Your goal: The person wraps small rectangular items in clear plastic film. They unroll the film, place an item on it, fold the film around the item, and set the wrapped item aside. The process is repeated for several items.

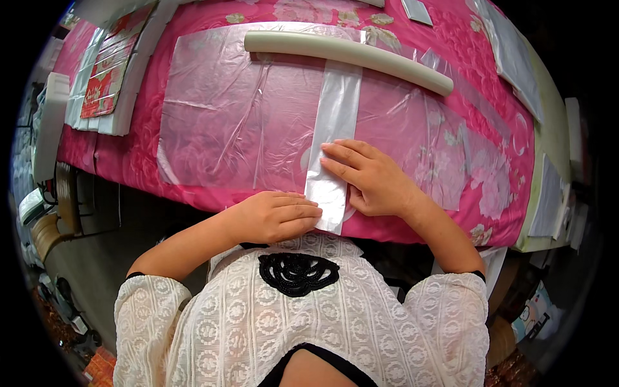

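A long folded strip of whitish plastic film [336, 106] runs from under a pale tube toward me, down to the table's near edge. The fingertips of my left hand [267, 218] rest on the left side of its near end, fingers close together and laid flat. Farther up, my right hand [369, 175] lies over the strip's right side, fingers stretched out with the thumb apart. Neither hand grasps anything that I can see. Beneath the strip spreads a wide, wrinkled sheet of clear plastic [219, 109]. The cream-coloured tube [348, 54] lies across the far part of both.
A pink flowered cloth [122, 158] covers the table. White stacked slabs with a red wrapped packet [106, 84] stand at the far left. A folded clear plastic sheet [509, 58] lies at the far right, and a white sheet [548, 200] hangs at the right edge.
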The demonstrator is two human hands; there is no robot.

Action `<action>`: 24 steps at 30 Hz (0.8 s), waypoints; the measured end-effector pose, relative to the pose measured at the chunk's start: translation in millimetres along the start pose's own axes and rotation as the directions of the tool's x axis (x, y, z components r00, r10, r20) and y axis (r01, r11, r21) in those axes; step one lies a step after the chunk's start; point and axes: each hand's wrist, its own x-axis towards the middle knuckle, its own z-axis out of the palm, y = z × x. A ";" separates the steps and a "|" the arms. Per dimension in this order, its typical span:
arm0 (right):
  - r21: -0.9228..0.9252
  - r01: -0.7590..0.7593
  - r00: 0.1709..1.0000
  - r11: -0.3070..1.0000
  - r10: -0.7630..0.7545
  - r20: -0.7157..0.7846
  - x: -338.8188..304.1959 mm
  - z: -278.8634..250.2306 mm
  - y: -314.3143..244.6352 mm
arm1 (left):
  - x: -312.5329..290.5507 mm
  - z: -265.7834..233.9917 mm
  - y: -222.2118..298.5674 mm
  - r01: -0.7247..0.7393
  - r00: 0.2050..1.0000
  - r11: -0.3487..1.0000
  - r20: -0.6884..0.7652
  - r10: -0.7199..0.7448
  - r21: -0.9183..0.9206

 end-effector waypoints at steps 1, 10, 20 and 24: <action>-0.001 -0.024 0.999 1.000 0.024 -0.021 -0.4 3.5 -0.5 | 0.8 -2.5 0.0 0.040 0.998 0.996 -0.050 -0.044 -0.079; 0.067 -0.125 0.929 0.990 0.140 -0.342 5.4 21.5 2.1 | 26.2 -9.5 -30.3 0.268 0.957 0.962 -0.136 -0.258 0.060; 0.195 -0.317 0.887 0.928 0.363 -0.285 1.8 4.9 14.5 | 39.5 -9.2 -36.0 0.515 0.844 0.848 -0.098 -0.527 -0.125; 0.538 -0.608 0.684 0.584 0.729 -0.019 21.5 -4.1 20.1 | 45.7 -1.8 -38.6 0.564 0.640 0.703 -0.308 -0.704 -0.434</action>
